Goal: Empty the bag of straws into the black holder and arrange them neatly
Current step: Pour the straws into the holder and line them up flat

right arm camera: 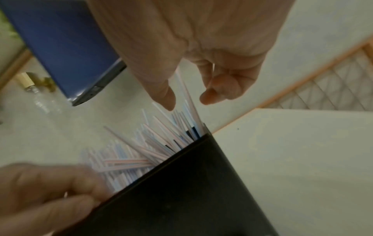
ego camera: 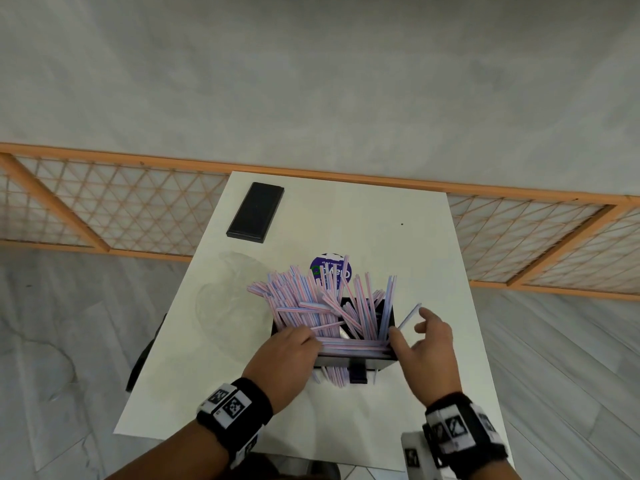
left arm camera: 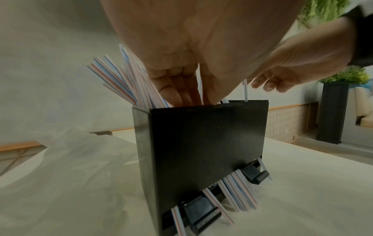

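The black holder (ego camera: pixel 356 358) stands on the white table (ego camera: pixel 398 237), stuffed with pink-and-blue striped straws (ego camera: pixel 311 296) that lean in a messy fan to the left and back. Several straws (left arm camera: pixel 238 196) poke out of the slot at its base. My left hand (ego camera: pixel 291 344) reaches into the left end of the holder, its straight fingers (left arm camera: pixel 177 92) pressing on the straws. At the holder's right end, my right hand (ego camera: pixel 422 334) is open with a single leaning straw (ego camera: pixel 410 317) passing between its thumb and forefinger (right arm camera: pixel 212 95). The emptied clear bag (ego camera: pixel 228 299) lies to the left.
A dark flat rectangular object (ego camera: pixel 256 212) lies at the table's far left. A purple round label (ego camera: pixel 330 268) shows behind the straws. An orange-framed lattice rail (ego camera: pixel 104 202) runs behind the table. The holder's black lever (ego camera: pixel 358 374) sticks out at its front.
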`<control>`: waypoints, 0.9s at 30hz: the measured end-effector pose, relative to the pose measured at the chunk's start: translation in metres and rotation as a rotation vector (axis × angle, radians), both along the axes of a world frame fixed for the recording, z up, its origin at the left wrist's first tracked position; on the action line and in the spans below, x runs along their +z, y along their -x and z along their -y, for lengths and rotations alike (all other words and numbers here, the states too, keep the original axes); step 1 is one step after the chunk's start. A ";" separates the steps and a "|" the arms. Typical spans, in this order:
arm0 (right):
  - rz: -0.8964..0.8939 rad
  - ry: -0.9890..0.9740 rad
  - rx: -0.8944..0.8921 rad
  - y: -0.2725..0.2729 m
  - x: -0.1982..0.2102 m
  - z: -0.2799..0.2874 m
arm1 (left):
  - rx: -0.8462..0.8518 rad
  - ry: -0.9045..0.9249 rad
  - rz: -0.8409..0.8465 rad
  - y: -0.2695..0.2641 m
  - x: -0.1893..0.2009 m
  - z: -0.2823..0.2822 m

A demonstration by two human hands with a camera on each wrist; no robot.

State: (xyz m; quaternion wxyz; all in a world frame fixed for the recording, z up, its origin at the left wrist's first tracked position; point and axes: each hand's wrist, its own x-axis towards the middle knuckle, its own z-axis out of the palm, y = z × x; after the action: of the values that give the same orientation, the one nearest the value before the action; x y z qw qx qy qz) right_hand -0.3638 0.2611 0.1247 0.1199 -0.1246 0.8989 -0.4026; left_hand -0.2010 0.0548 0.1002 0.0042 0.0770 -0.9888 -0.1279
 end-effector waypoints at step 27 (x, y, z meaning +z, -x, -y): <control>-0.129 -0.231 0.470 0.031 -0.009 0.073 | 0.054 -0.059 0.175 0.002 0.001 -0.004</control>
State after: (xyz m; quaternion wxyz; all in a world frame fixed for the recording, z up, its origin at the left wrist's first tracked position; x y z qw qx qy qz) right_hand -0.3945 0.1881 0.1155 0.1661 -0.3405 0.8911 -0.2496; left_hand -0.2025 0.0589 0.1010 -0.0812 0.1148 -0.9787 -0.1494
